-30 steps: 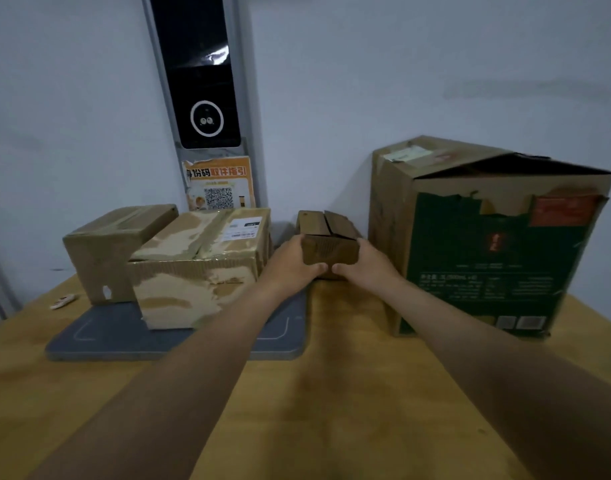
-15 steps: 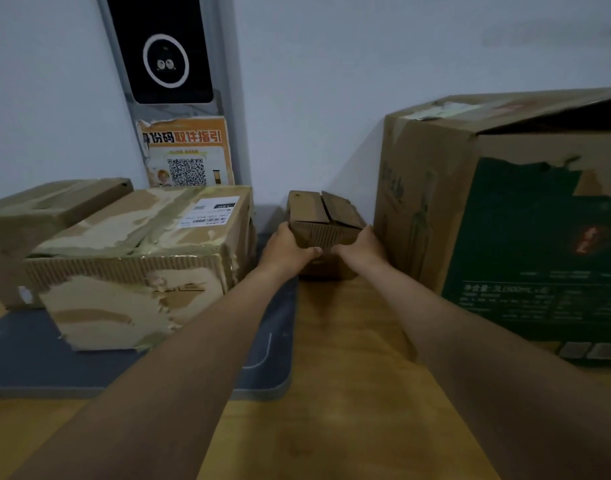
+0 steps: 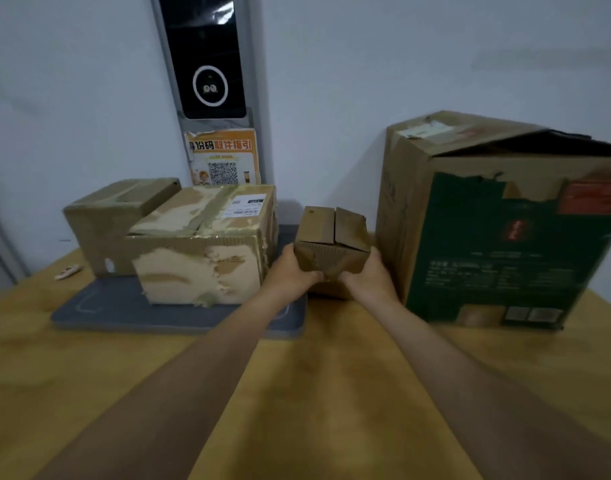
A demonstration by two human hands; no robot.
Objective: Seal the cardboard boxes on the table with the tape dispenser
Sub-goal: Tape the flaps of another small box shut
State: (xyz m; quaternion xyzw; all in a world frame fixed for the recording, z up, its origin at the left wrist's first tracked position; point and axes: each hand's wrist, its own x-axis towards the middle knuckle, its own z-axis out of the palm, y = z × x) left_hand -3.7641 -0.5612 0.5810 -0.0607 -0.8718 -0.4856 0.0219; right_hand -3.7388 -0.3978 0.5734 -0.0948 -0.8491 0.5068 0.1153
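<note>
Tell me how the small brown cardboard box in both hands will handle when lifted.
The small brown cardboard box is probably light: the left hand and right hand span it. Its parted top flaps may spring open. Worn corrugated walls likely dent if squeezed.

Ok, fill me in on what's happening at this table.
A person grips the small box from both sides, left hand and right hand, at the back of the table. It sits between the torn box on the grey mat and the tall green box, whose top gapes open. The small box's flaps are folded down, with no tape visible over the seam. No tape dispenser is in view.
</note>
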